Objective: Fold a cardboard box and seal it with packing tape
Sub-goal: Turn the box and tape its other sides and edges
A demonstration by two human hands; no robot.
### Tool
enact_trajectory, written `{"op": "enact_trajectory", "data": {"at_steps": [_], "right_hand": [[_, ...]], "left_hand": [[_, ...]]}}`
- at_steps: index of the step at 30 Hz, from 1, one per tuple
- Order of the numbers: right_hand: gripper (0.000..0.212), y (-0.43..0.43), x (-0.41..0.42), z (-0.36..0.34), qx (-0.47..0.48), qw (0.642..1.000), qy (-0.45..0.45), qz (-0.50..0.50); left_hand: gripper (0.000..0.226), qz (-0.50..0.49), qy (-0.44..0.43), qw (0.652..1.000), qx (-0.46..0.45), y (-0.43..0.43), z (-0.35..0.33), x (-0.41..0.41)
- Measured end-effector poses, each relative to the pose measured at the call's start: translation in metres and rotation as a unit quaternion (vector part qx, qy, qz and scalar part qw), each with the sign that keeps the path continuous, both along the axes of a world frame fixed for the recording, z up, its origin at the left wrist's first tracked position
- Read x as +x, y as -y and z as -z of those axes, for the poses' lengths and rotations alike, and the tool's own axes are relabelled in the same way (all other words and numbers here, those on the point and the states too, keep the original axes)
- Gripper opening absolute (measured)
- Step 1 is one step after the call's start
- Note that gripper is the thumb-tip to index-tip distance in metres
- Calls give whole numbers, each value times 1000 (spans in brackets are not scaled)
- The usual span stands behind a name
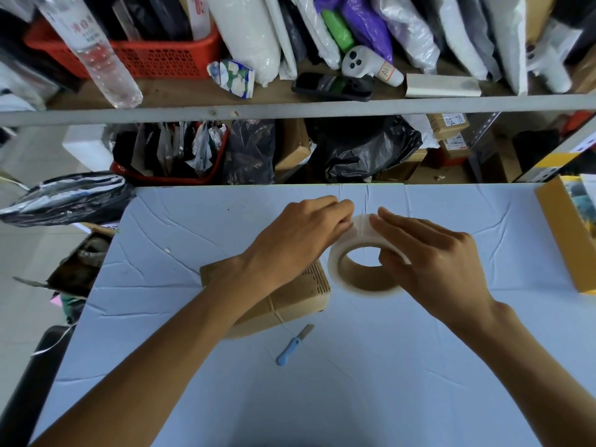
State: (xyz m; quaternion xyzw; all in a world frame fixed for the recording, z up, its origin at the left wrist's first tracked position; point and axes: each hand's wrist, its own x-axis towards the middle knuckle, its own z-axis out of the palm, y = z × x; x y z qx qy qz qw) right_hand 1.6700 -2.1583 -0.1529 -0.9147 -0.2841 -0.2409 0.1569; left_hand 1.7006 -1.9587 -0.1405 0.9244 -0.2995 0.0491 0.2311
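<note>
Our forearm half-hides the box point(301, 293), knife point(292, 346) beside it; left hand point(295, 237) and right hand point(433, 256) clasp the tape roll point(335, 264); the red basket point(154, 58) holds dark packets.

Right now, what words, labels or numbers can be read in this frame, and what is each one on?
"A2", handwritten on a sticker on the white controller.
Red characters on the plastic bottle: too blurred to read.
Printed labels on the stacked cartons: too small to read.
</note>
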Motion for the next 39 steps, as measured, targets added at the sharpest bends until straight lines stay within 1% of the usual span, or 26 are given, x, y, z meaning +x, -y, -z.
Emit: {"op": "enact_trajectory", "data": {"at_steps": [2, 3, 5, 6, 7, 8, 9, 10, 11, 13, 14, 15, 17, 18, 20, 21, 22, 23, 24, 25, 28, 30, 32, 35, 37, 39], "right_hand": [[34, -1, -1, 1, 7, 1000, -1, -3], [34, -1, -1, 1, 10, 1000, -1, -4], [34, 0, -1, 1, 11, 1000, 4, -5], [35, 1, -1, 0, 11, 1000, 8, -4], [35, 4, -1, -1, 16, 1000, 13, 0], [35, 7, 0, -2, 28, 999, 18, 7], [34, 10, 0, -4, 46, 999, 22, 13], [35, 13, 0, -5, 64, 998, 24, 16], [36, 14, 0, -6, 83, 996, 19, 16], [37, 14, -1, -8, 122, 992, -2, 14], [38, 14, -2, -9, 141, 990, -13, 16], [39, 14, -3, -9, 161, 987, -24, 20], [42, 14, -4, -11, 190, 981, -41, 27], [43, 15, -4, -13, 197, 979, -46, 28], [44, 15, -3, -15, 202, 977, -55, 29], [44, 15, -2, -16, 201, 977, -61, 27], [44, 16, -1, -18, 197, 978, -69, 20], [43, 16, 0, -19, 191, 978, -79, 11], [43, 16, 2, -20, 185, 978, -90, 1], [42, 17, 4, -21, 181, 978, -106, -6], [41, 18, 7, -22, 175, 971, -162, -3], [38, 21, 9, -20, 186, 961, -206, 8], [34, 24, 11, -18, 204, 944, -259, 13], [28, 25, 13, -14, 209, 929, -306, -3], [26, 24, 14, -11, 215, 921, -324, -23], [24, 24, 15, -8, 221, 916, -335, -31]], "left_hand": [[13, 9, 9, 1000, -1, -2, 1, 1], [12, -7, -5, 1000, -30, -2, 3, 2], [12, -73, -62, 988, -123, -2, 5, 3], [13, -117, -99, 972, -178, -1, 7, 3], [14, -162, -147, 945, -243, 0, 8, 3], [16, -200, -209, 905, -313, 1, 7, 4], [17, -224, -275, 857, -375, 0, 5, 4], [19, -228, -328, 818, -414, -1, 2, 4], [22, -210, -364, 797, -434, -3, -2, 5], [30, -157, -401, 779, -457, -9, -11, 7], [35, -152, -396, 784, -453, -12, -16, 9], [37, -166, -356, 819, -419, -16, -20, 10], [27, -183, -199, 915, -301, -27, -24, 10], [27, -158, -146, 941, -260, -31, -26, 8], [63, -50, -115, 974, -187, -36, -30, 4], [79, 2, -98, 987, -131, -36, -30, 4], [88, 43, -79, 993, -73, -33, -31, 3], [89, 74, -61, 995, -33, -29, -32, 4], [84, 97, -54, 994, -12, -25, -32, 4], [73, 109, -61, 992, -12, -22, -32, 5], [31, 99, -94, 989, -56, -19, -30, 11], [14, 83, -125, 985, -86, -20, -26, 15], [12, 62, -177, 975, -120, -20, -20, 16], [15, 52, -237, 956, -165, -18, -9, 12], [13, 41, -252, 949, -186, -16, -4, 10], [8, 28, -248, 947, -204, -15, -1, 9]]}}
